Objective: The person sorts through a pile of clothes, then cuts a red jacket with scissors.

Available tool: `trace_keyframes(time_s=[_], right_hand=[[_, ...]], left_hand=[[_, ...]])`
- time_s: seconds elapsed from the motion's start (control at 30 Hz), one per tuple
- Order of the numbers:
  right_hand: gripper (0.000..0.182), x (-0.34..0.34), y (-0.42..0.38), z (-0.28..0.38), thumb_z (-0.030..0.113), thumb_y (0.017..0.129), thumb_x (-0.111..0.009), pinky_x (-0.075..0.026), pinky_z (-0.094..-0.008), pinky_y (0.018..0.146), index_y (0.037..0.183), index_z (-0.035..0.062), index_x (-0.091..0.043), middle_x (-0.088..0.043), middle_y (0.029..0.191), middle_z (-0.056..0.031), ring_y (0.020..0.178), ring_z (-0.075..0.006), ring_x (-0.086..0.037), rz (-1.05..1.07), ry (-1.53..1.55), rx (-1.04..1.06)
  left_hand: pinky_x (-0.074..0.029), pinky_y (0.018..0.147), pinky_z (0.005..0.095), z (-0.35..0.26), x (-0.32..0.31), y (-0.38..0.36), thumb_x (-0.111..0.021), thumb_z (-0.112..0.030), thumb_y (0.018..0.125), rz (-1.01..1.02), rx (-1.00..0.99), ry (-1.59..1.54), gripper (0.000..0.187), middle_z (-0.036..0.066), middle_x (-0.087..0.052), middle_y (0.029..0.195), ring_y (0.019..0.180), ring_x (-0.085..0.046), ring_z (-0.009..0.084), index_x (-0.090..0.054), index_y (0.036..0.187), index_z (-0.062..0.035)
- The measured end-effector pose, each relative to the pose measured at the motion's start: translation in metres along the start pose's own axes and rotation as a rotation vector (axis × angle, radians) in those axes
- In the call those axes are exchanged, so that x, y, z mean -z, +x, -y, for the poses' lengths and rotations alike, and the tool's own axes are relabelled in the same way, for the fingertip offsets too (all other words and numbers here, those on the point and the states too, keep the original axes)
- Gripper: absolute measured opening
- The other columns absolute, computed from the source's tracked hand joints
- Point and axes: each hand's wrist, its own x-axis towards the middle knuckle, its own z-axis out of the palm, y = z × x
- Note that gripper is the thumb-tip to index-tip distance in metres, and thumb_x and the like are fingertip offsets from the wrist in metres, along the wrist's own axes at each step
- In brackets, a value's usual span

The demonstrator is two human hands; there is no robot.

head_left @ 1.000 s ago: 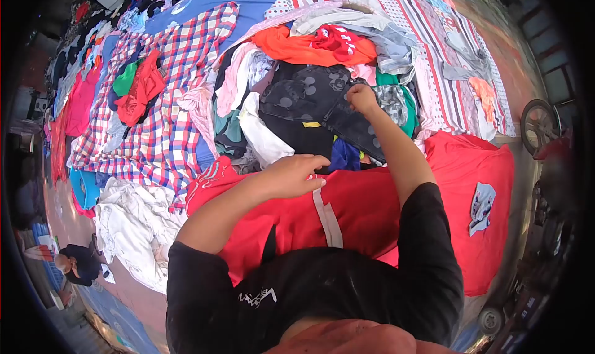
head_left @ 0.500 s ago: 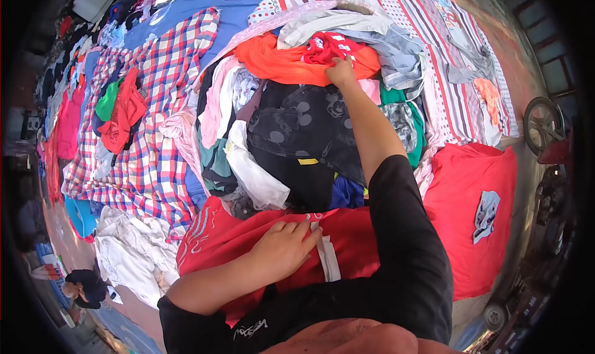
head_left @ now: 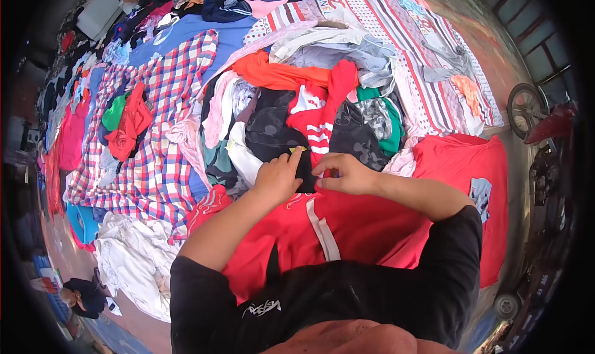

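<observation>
A red garment with white stripes (head_left: 317,131) stretches across the heap toward me, over black printed clothing (head_left: 268,131). The fingers of my right hand (head_left: 348,173) curl round its near end, which they partly hide. My left hand (head_left: 280,175) rests beside it on the dark cloth, index finger and thumb apart, close to a small yellow patch. Nearest my body lies a large red cloth (head_left: 365,224) with a white strip (head_left: 323,230) on it. Behind the striped garment is an orange garment (head_left: 282,75).
A checked cloth (head_left: 167,81) with red and green clothes lies left. White clothing (head_left: 139,255) is at the lower left, a striped sheet (head_left: 396,44) at the far right. A wheel (head_left: 525,112) stands at the right edge. Another person (head_left: 87,295) is at the lower left.
My right hand has come back toward me from the orange garment, drawing out the red striped garment. My left hand has moved forward off the red cloth to the dark clothes.
</observation>
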Motion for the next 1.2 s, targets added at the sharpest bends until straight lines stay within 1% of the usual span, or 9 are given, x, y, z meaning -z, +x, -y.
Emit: trace_keyframes(time_s=[0.2, 0.4, 0.67, 0.8, 0.83, 1.0, 1.1, 1.13, 1.2], right_hand=[[0.031, -0.054, -0.103, 0.084, 0.012, 0.09, -0.07, -0.05, -0.036, 0.086, 0.118, -0.0006, -0.065, -0.066, 0.111, -0.0142, 0.106, -0.0257, -0.063, 0.47, 0.331, 0.439], [0.09, -0.053, -0.1, 0.011, 0.016, 0.08, -0.077, -0.053, -0.0417, 0.08, 0.152, 0.005, -0.024, -0.068, 0.102, -0.0215, 0.092, -0.0362, -0.068, -0.336, -0.163, -0.066], [0.028, -0.015, -0.115, 0.015, 0.01, 0.073, -0.075, -0.054, -0.0375, 0.068, 0.099, 0.0059, -0.068, -0.073, 0.087, -0.0128, 0.073, -0.0263, -0.07, -0.43, -0.057, 0.003], [0.025, 0.065, -0.167, -0.071, 0.007, 0.079, -0.071, -0.055, -0.0352, 0.071, 0.103, 0.0023, -0.068, -0.071, 0.09, -0.0121, 0.081, -0.0235, -0.069, -1.016, -0.382, 0.153], [0.025, 0.087, -0.2, -0.093, 0.006, 0.076, -0.072, -0.054, -0.0359, 0.075, 0.1, -0.0006, -0.069, -0.074, 0.088, -0.0123, 0.079, -0.0221, -0.069, -1.092, 0.12, -0.019], [0.017, 0.173, -0.441, -0.178, 0.013, 0.084, -0.069, -0.051, -0.0283, 0.056, 0.096, 0.0011, -0.074, -0.073, 0.081, -0.0048, 0.062, -0.0128, -0.065, -1.872, -0.213, -0.473], [0.037, 0.182, -0.491, -0.171, 0.013, 0.083, -0.072, -0.06, -0.0315, 0.071, 0.115, -0.0055, -0.064, -0.074, 0.1, -0.0176, 0.086, -0.0225, -0.074, -2.109, -0.682, -0.936], [0.03, 0.226, -0.546, -0.26, 0.014, 0.086, -0.072, -0.058, -0.0291, 0.067, 0.108, -0.005, -0.067, -0.074, 0.098, -0.015, 0.084, -0.0182, -0.073, -2.018, -1.065, -0.696], [0.031, 0.234, -0.463, -0.243, 0.017, 0.089, -0.067, -0.055, -0.0293, 0.072, 0.112, -0.0031, -0.068, -0.073, 0.099, -0.0108, 0.085, -0.0174, -0.071, -1.722, -0.43, -0.53]], left_hand=[[-0.053, 0.086, 0.0468, -0.007, -0.072, 0.001, -0.071, -0.019, 0.079, -0.091, -0.256, -0.229, 0.058, 0.02, -0.063, 0.114, 0.101, -0.065, 0.0386, -0.055, 0.133, -0.0052], [-0.055, 0.083, 0.0319, -0.06, -0.013, -0.015, -0.061, -0.017, 0.095, 0.061, -0.024, -1.046, 0.035, 0.009, -0.07, 0.108, 0.097, -0.068, 0.0175, -0.061, 0.126, -0.001], [-0.051, 0.091, 0.0306, -0.08, 0.021, -0.028, -0.068, -0.011, 0.09, 0.027, -0.266, -1.125, 0.035, 0.007, -0.066, 0.12, 0.103, -0.065, 0.0166, -0.063, 0.123, -0.001], [-0.049, 0.097, 0.029, -0.045, -0.006, -0.004, -0.065, -0.01, 0.096, -0.087, -0.066, -1.065, 0.032, 0.011, -0.064, 0.119, 0.109, -0.063, 0.0165, -0.059, 0.125, 0.0035], [-0.049, 0.095, 0.0279, -0.035, -0.01, -0.002, -0.063, -0.011, 0.097, -0.051, -0.03, -0.982, 0.031, 0.012, -0.064, 0.119, 0.107, -0.064, 0.0161, -0.059, 0.124, 0.0048], [-0.053, 0.086, 0.031, -0.034, -0.001, -0.022, -0.065, -0.013, 0.094, 0.027, -0.046, -0.829, 0.032, 0.012, -0.069, 0.11, 0.098, -0.067, 0.0171, -0.061, 0.121, 0.004], [-0.055, 0.083, 0.038, -0.032, -0.011, -0.025, -0.066, -0.021, 0.091, 0.06, -0.189, -0.575, 0.038, 0.021, -0.068, 0.111, 0.095, -0.071, 0.0289, -0.061, 0.121, 0.0015], [-0.054, 0.086, 0.0425, -0.033, -0.012, -0.025, -0.066, -0.024, 0.09, 0.114, -0.213, -0.474, 0.038, 0.02, -0.067, 0.112, 0.099, -0.068, 0.033, -0.061, 0.119, 0.0001], [-0.052, 0.088, 0.0452, -0.033, -0.026, -0.024, -0.066, -0.024, 0.089, 0.108, -0.368, -0.38, 0.038, 0.019, -0.065, 0.112, 0.104, -0.065, 0.0352, -0.061, 0.12, -0.0016]])
